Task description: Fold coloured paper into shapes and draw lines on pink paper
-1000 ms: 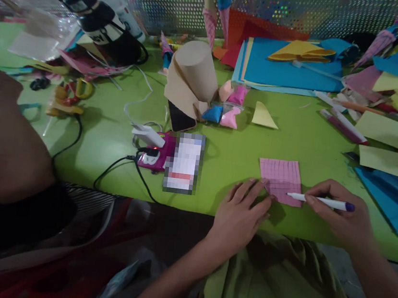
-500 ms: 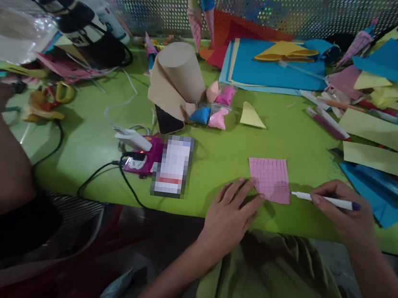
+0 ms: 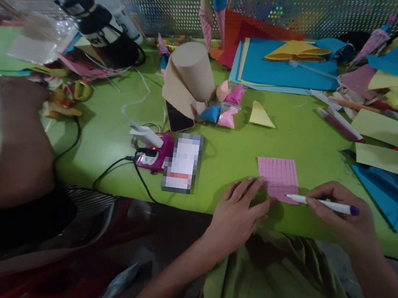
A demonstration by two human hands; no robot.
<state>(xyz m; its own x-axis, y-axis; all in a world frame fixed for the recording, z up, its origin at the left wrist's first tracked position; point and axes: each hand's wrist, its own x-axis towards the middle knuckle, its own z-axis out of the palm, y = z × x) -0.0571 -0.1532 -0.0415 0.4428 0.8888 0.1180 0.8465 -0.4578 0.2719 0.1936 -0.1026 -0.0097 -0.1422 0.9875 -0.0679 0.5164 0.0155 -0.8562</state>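
A small pink paper square [image 3: 278, 178] with drawn crossing lines lies on the green table [image 3: 225, 171] in front of me. My left hand [image 3: 240, 207] rests at its left corner, fingers stretched out with the tips touching the paper. In my right hand [image 3: 346, 215] is a white marker [image 3: 330, 204] with a purple end, pinched between thumb and fingers. Its tip is over the lower right part of the square. Beyond the square lies a small yellow paper triangle [image 3: 262, 115].
Left of my hands lie a phone [image 3: 182, 164] and a magenta power adapter [image 3: 152, 155] with cables. Behind them stands a brown cardboard tube [image 3: 196, 71] beside small coloured packets [image 3: 226, 106]. Coloured papers [image 3: 288, 70] and pens [image 3: 340, 124] lie farther back. Another person's arm [image 3: 22, 142] reaches in at left.
The marker tip has moved left from beside the square's right edge onto its lower part. The whole view has shifted slightly, showing more of the left side. My left hand stays on the paper.
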